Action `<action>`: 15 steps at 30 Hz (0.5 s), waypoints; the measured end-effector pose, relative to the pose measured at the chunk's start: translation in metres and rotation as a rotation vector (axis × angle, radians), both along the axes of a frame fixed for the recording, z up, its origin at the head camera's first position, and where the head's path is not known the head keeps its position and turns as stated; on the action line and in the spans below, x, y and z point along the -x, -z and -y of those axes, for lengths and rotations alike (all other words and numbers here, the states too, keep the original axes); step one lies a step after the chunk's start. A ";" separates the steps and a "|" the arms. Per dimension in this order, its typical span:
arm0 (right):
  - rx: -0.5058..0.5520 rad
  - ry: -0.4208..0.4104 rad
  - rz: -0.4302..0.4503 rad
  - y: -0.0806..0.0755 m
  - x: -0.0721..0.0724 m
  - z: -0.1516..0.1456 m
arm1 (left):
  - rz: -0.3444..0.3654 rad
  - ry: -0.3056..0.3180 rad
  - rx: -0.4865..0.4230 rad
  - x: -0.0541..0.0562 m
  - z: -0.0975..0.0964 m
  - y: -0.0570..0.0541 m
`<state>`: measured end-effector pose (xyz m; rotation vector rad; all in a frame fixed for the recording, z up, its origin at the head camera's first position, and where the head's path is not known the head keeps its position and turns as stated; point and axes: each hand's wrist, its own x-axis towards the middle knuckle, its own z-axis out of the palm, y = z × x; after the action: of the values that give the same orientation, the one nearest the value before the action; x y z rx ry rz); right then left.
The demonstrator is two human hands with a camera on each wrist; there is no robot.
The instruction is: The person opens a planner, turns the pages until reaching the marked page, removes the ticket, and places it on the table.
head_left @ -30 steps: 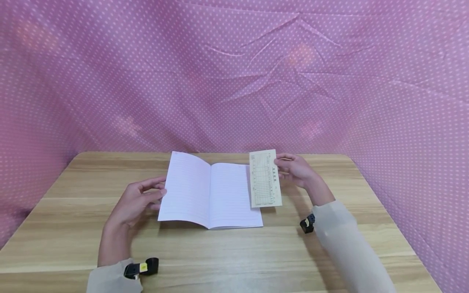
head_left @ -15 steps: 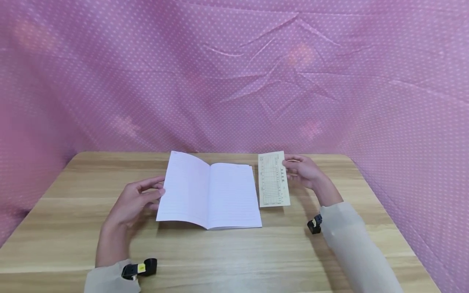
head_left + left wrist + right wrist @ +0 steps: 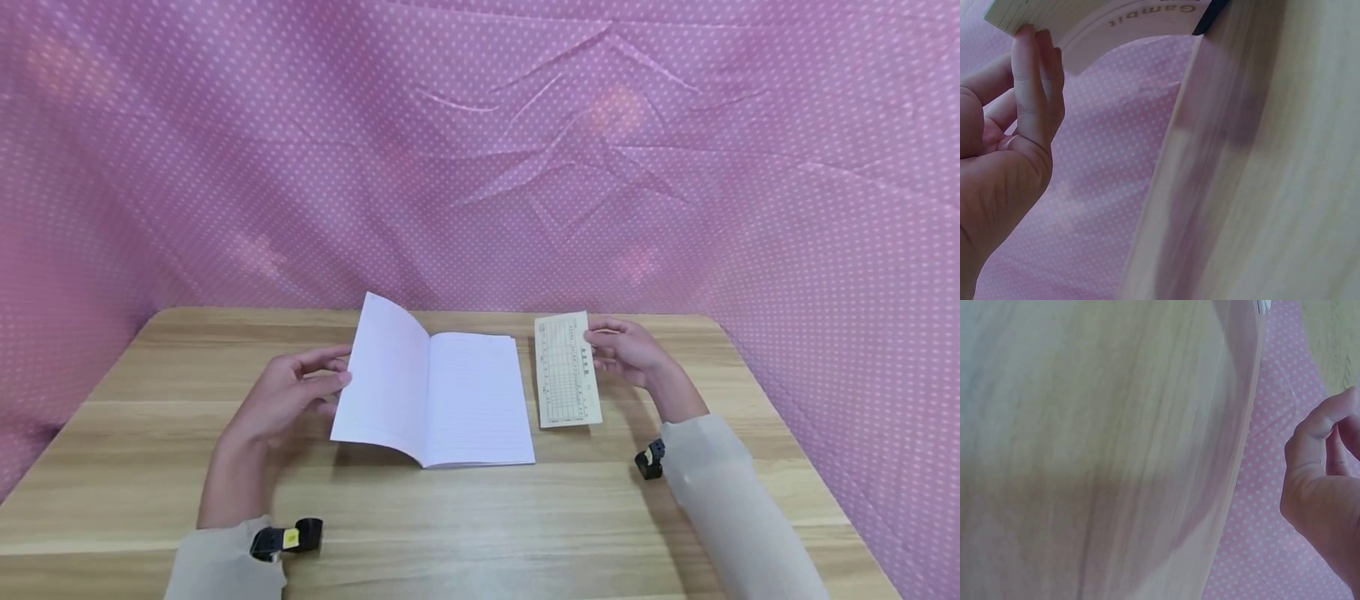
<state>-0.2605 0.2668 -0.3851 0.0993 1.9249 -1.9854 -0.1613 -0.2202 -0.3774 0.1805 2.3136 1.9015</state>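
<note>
A notebook (image 3: 480,400) with lined white pages lies spread on the table, its left half lifted and curving up from the spine. My left hand (image 3: 296,392) pinches the outer edge of that raised half between thumb and fingers. In the left wrist view, the left hand (image 3: 1022,119) holds the notebook's cover (image 3: 1129,31), where the printed word "Gambit" shows. To the right of the notebook, a pale paper slip (image 3: 567,371) printed with a ruled form is held up by its right edge. My right hand (image 3: 626,354) pinches it; part of the right hand (image 3: 1325,469) appears in the right wrist view.
The wooden table (image 3: 450,533) carries the notebook, with its far edge just behind it. A pink polka-dot cloth (image 3: 480,167) hangs behind and at both sides. Small black devices sit on both wrists, one a left wrist camera (image 3: 288,537).
The right hand has carried the paper slip rightward, from overlapping the notebook's right page to beside it. The left hand has tilted the notebook's left half further up and inward.
</note>
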 end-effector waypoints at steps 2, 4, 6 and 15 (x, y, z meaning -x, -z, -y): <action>-0.006 -0.001 -0.001 0.000 -0.001 0.000 | 0.014 -0.002 -0.030 -0.001 -0.004 0.000; -0.010 -0.007 0.002 0.001 -0.001 0.000 | 0.025 -0.011 -0.060 -0.001 -0.009 0.000; -0.011 -0.016 0.003 0.001 -0.001 -0.001 | 0.030 -0.020 -0.082 -0.002 -0.012 0.001; -0.035 -0.012 0.005 0.002 -0.002 -0.006 | 0.014 -0.037 -0.148 0.000 -0.026 0.001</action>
<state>-0.2581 0.2728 -0.3869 0.1019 1.9528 -1.9428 -0.1618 -0.1940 -0.3781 0.1404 2.1818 2.0858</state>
